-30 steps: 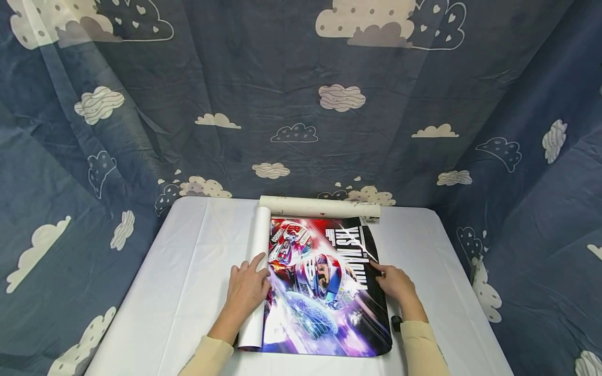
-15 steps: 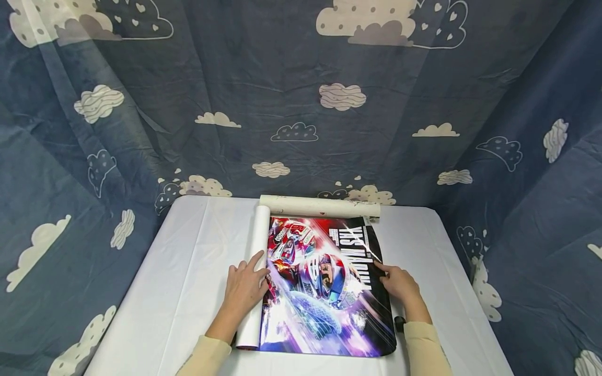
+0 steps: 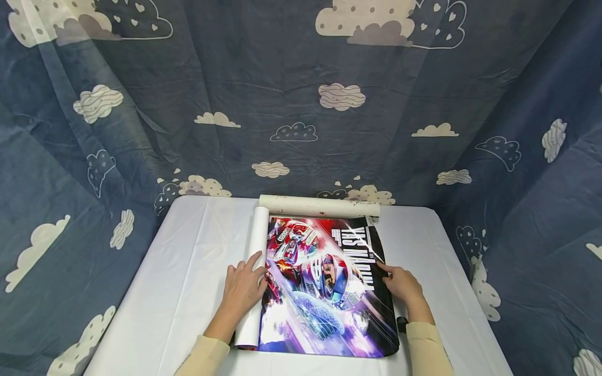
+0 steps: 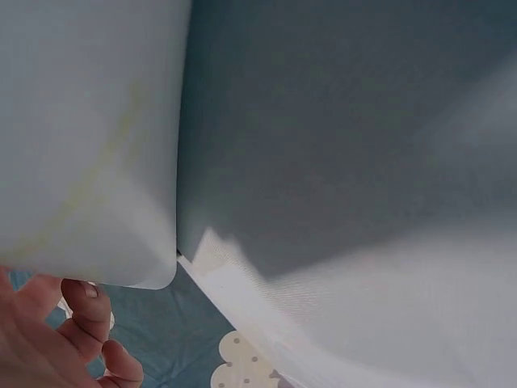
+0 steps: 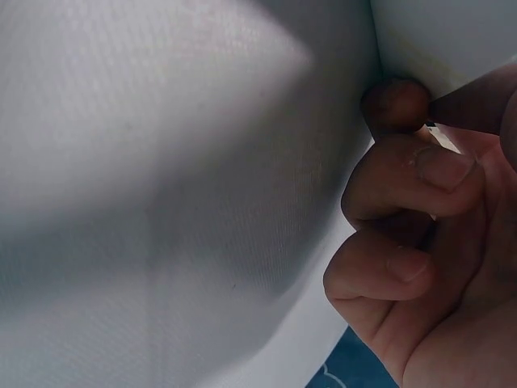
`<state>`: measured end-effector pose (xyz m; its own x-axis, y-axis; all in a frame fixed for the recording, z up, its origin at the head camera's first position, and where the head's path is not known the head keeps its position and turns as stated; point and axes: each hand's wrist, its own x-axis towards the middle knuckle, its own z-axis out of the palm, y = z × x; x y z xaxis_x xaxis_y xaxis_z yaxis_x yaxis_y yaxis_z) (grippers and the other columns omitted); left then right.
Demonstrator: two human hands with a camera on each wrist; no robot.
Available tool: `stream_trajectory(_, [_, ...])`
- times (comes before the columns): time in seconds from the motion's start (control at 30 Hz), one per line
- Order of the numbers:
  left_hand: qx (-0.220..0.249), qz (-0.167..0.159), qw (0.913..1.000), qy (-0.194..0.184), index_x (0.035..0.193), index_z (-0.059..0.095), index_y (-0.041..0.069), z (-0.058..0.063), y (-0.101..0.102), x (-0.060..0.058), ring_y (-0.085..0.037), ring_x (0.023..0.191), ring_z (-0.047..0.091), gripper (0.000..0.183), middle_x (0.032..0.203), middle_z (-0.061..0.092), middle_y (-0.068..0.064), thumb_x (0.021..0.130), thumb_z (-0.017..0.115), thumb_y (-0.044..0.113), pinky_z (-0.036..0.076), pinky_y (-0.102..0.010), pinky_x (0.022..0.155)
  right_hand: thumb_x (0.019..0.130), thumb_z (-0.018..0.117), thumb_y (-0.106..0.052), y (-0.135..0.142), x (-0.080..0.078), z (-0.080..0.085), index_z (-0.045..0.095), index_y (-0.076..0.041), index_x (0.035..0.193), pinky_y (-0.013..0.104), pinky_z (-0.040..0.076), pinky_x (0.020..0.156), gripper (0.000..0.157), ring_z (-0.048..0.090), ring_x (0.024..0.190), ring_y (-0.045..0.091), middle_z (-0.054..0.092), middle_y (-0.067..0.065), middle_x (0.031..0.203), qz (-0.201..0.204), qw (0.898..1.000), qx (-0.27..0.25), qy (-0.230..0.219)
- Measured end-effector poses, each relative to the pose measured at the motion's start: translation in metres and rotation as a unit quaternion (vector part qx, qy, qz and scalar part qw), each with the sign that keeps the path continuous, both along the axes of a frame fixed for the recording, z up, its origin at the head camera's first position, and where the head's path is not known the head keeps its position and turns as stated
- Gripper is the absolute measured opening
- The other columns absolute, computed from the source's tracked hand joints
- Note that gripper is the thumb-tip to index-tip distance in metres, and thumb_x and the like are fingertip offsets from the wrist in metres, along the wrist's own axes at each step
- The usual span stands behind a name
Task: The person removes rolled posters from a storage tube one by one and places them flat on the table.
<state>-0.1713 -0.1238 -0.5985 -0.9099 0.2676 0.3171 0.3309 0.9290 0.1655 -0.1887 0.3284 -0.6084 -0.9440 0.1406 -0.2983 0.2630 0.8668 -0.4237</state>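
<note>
A glossy poster (image 3: 324, 292) with a helmeted racer in red, blue and purple lies partly unrolled on the table. Its left side is still a white roll (image 3: 257, 235). My left hand (image 3: 242, 287) rests across that roll with fingers extended. In the left wrist view the same hand (image 4: 60, 327) shows at the lower left, below the white roll's surface. My right hand (image 3: 403, 286) pinches the poster's black right edge between thumb and forefinger. The right wrist view shows that hand (image 5: 428, 234) with its other fingers curled beneath the pinch, beside the white tabletop.
A second, cream-coloured roll (image 3: 324, 206) lies crosswise behind the poster at the table's back. Close to the right sleeve sits a small black object (image 3: 401, 324). Dark blue cloud-print cloth (image 3: 301, 68) hangs around the white table (image 3: 188, 250).
My right hand has moved slightly right with the poster's edge, so a little more of the print shows. The white roll and my left hand have shifted slightly left.
</note>
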Motion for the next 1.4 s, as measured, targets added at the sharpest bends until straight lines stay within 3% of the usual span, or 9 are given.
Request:
stream_trajectory(0.17, [-0.001, 0.003, 1.0000, 0.001, 0.107, 0.082, 0.024, -0.001, -0.002, 0.000, -0.025, 0.084, 0.061, 0.029, 0.153, 0.061, -0.005, 0.083, 0.087, 0.040, 0.034, -0.037, 0.069, 0.099, 0.060, -0.014, 0.002, 0.000, 0.001, 0.056, -0.022, 0.154, 0.034, 0.036, 0.062, 0.056, 0.049, 0.070, 0.024, 0.070, 0.015, 0.098, 0.002, 1.000, 0.000, 0.006])
stream_trajectory(0.3, [0.001, 0.004, 1.0000, 0.004, 0.106, 0.082, 0.024, 0.000, -0.002, 0.000, -0.025, 0.082, 0.061, 0.027, 0.152, 0.062, -0.005, 0.082, 0.088, 0.036, 0.034, -0.037, 0.068, 0.099, 0.060, -0.014, 0.003, 0.000, 0.000, 0.057, -0.022, 0.154, 0.034, 0.036, 0.061, 0.055, 0.047, 0.069, 0.023, 0.069, 0.013, 0.095, 0.000, 1.000, 0.004, 0.006])
stream_trajectory(0.63, [0.010, 0.009, 0.9999, 0.006, 0.115, 0.083, 0.029, 0.003, -0.003, 0.001, -0.023, 0.078, 0.058, 0.028, 0.156, 0.059, -0.007, 0.087, 0.078, 0.026, 0.029, -0.033, 0.066, 0.100, 0.061, -0.015, 0.006, 0.004, 0.001, 0.056, -0.023, 0.154, 0.035, 0.036, 0.061, 0.055, 0.048, 0.070, 0.024, 0.072, 0.016, 0.099, -0.005, 1.000, 0.009, 0.001])
stream_trajectory(0.8, [0.015, 0.014, 0.9998, 0.005, 0.109, 0.085, 0.029, 0.004, -0.005, 0.001, -0.021, 0.076, 0.054, 0.023, 0.156, 0.059, -0.006, 0.090, 0.073, 0.025, 0.027, -0.033, 0.067, 0.100, 0.061, -0.016, 0.009, 0.004, 0.002, 0.055, -0.023, 0.155, 0.035, 0.036, 0.062, 0.055, 0.048, 0.070, 0.024, 0.073, 0.018, 0.104, -0.008, 1.000, 0.008, -0.002])
stream_trajectory(0.97, [0.029, 0.020, 0.9993, -0.009, 0.102, 0.084, 0.025, 0.004, -0.007, 0.001, -0.028, 0.086, 0.063, 0.015, 0.155, 0.059, -0.010, 0.092, 0.077, 0.033, 0.032, -0.037, 0.069, 0.101, 0.060, -0.015, 0.011, 0.005, 0.003, 0.055, -0.022, 0.155, 0.035, 0.036, 0.063, 0.055, 0.049, 0.072, 0.025, 0.073, 0.019, 0.108, -0.011, 1.000, 0.005, -0.005])
stream_trajectory(1.17, [0.025, 0.025, 0.9986, -0.040, 0.109, 0.081, 0.023, 0.005, -0.010, 0.000, -0.032, 0.099, 0.069, 0.030, 0.159, 0.054, -0.013, 0.085, 0.086, 0.041, 0.036, -0.039, 0.072, 0.101, 0.060, -0.016, 0.013, 0.005, 0.003, 0.054, -0.021, 0.155, 0.035, 0.037, 0.063, 0.055, 0.050, 0.072, 0.025, 0.073, 0.021, 0.110, -0.013, 1.000, 0.005, -0.009])
stream_trajectory(1.4, [0.002, 0.018, 0.9997, -0.018, 0.114, 0.083, 0.027, 0.004, -0.015, 0.000, -0.024, 0.082, 0.061, 0.028, 0.160, 0.055, -0.006, 0.086, 0.079, 0.028, 0.032, -0.035, 0.068, 0.101, 0.060, -0.016, 0.017, 0.006, 0.004, 0.054, -0.021, 0.156, 0.036, 0.038, 0.064, 0.055, 0.052, 0.076, 0.027, 0.071, 0.029, 0.124, -0.015, 1.000, 0.009, -0.011])
